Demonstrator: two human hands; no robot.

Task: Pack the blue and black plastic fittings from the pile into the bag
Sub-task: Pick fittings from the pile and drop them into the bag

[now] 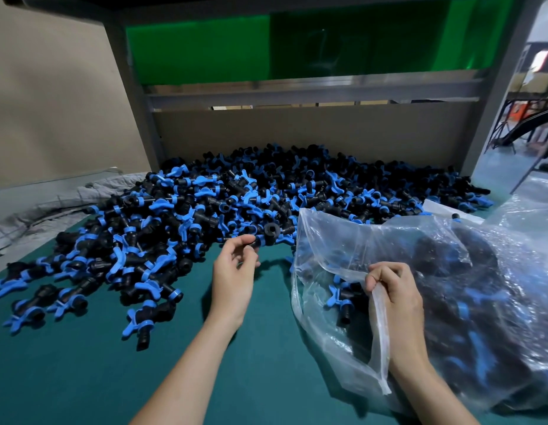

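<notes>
A big pile of blue and black plastic fittings covers the back and left of the green table. At the pile's front edge my left hand pinches one fitting by its black end with thumb and fingertips. A clear plastic bag lies on the right, its mouth facing the pile and many fittings inside it. My right hand grips the near rim of the bag's mouth and holds it up.
The green table mat lies bare in front of the pile. A grey cloth is bunched at the left edge. A metal frame with a cardboard back panel walls the rear. More clear plastic lies at far right.
</notes>
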